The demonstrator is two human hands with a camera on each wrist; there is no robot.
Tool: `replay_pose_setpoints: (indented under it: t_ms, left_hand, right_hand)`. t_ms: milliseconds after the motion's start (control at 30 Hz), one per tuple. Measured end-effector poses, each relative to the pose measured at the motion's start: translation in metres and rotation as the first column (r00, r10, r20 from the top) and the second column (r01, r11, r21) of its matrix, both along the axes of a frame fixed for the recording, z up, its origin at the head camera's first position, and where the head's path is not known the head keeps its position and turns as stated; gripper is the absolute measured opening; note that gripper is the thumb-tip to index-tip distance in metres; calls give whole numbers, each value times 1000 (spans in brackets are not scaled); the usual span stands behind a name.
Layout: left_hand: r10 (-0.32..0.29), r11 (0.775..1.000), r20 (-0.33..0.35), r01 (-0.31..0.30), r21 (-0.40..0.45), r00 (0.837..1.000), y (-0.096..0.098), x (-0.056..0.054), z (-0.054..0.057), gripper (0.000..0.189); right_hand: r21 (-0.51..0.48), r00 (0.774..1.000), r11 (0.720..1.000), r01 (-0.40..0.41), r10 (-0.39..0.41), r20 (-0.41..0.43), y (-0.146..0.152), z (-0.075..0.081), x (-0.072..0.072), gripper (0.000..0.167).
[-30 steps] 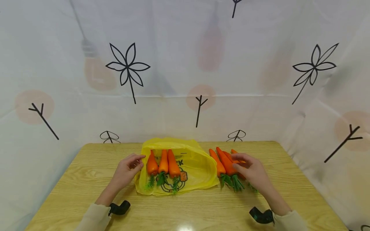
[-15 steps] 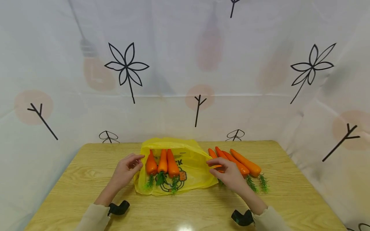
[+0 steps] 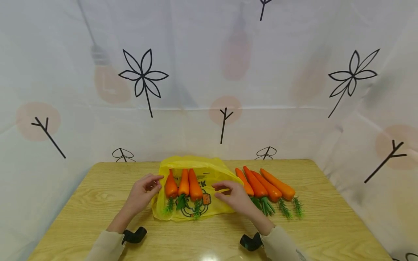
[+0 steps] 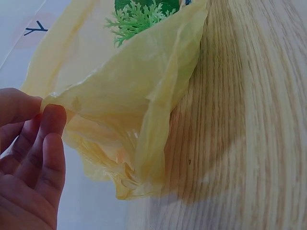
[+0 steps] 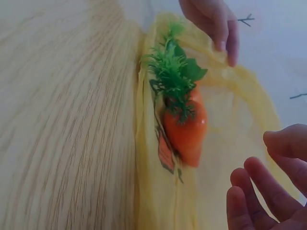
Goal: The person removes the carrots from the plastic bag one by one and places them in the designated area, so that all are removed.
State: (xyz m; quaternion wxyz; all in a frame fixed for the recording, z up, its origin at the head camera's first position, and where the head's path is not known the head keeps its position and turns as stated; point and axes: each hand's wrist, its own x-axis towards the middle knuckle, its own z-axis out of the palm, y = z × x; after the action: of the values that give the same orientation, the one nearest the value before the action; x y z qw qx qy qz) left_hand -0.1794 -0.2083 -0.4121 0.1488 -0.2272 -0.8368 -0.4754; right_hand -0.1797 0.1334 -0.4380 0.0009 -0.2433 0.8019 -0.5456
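A yellow plastic bag lies on the table with its mouth propped wide. Three orange carrots with green tops lie side by side in its left part. My left hand pinches the bag's left edge between thumb and fingers; the left wrist view shows the thin film stretched from those fingertips. Over the bag's right part, my right hand hovers, fingers loosely bent and holding nothing. In the right wrist view its fingers are spread apart, facing the carrots' leafy ends.
Several more carrots lie in a slanted row just right of the bag, leafy ends towards me. Part of the leftmost one is behind my right hand. The wooden table ends at a white patterned cloth behind.
My right hand has moved left, from above the loose carrots on the right to over the bag. My left hand stays at the bag's edge; the carrots have not moved.
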Motion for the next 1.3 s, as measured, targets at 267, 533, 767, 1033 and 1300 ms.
replay_pose_setpoints:
  t_ms: [267,533,767,1033,1300]
  left_hand:
    - [-3,1000,-12,3,0,1000,1,1,1,25]
    - [5,1000,5,-5,-4,1000,2,1,2,25]
    - [5,1000,-3,-5,-3,1000,3,1,2,24]
    - [6,1000,-9,-6,-13,1000,5,3,1,24]
    - [16,1000,4,-16,-6,1000,6,4,1,24]
  right_hand:
    - [21,999,1000,14,-14,40,-17,-7,-9,30]
    - [40,992,999,-9,4,128,-35,-6,-13,34]
    - [21,978,1000,-21,16,206,-49,-6,-17,39]
    - [72,972,997,-38,20,232,-58,-11,-21,48]
    - [172,974,984,-41,2,225,-62,-11,-24,52]
